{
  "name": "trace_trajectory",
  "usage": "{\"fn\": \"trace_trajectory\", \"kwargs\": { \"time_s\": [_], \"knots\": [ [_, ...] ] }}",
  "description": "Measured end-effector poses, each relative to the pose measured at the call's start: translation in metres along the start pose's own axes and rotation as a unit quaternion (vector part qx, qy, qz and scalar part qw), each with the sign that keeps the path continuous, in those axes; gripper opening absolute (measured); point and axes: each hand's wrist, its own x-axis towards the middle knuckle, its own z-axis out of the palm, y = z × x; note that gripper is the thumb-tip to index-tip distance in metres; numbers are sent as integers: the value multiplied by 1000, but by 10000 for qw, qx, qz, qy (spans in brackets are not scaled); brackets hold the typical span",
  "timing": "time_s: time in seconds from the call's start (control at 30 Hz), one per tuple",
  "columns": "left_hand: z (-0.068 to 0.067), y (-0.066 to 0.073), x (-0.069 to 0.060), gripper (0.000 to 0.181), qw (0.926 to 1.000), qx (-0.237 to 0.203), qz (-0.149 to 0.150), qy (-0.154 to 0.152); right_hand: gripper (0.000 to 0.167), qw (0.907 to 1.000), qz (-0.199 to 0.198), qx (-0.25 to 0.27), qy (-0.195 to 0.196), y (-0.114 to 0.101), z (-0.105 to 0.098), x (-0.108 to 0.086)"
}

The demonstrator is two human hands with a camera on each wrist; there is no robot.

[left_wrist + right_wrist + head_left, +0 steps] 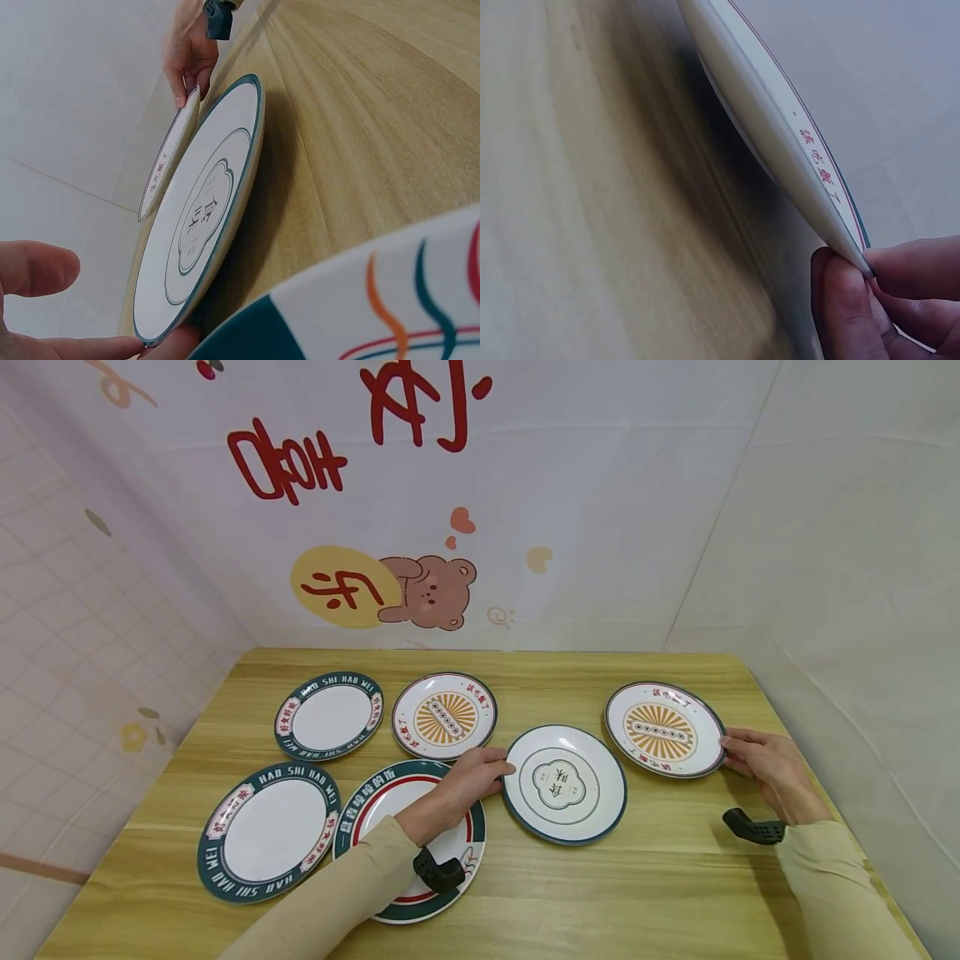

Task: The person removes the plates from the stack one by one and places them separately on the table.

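Note:
My left hand is at the left rim of a white plate with a blue rim and a flower-shaped emblem. In the left wrist view, the fingers touch that rim while one digit stands apart from it. At the right, my right hand pinches the edge of a white plate with an orange sunburst. Seen from the right wrist, the thumb lies on top of the rim and curled fingers are beneath. This sunburst plate is tilted, with a gap and shadow below.
Beneath my left forearm lies a large plate with a green-and-red border. Two green-bordered plates are at the left, and a second sunburst plate is at the back. White cloth walls bound the wooden table.

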Motion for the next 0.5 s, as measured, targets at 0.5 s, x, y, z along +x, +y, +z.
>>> {"fn": "trace_trajectory", "kwargs": {
  "time_s": [0.5],
  "knots": [
    [0, -1, 1, 54, 10000, -2, 47, -20, 59, 9987, 58, -504, 37, 4, -2, 3]
  ]
}}
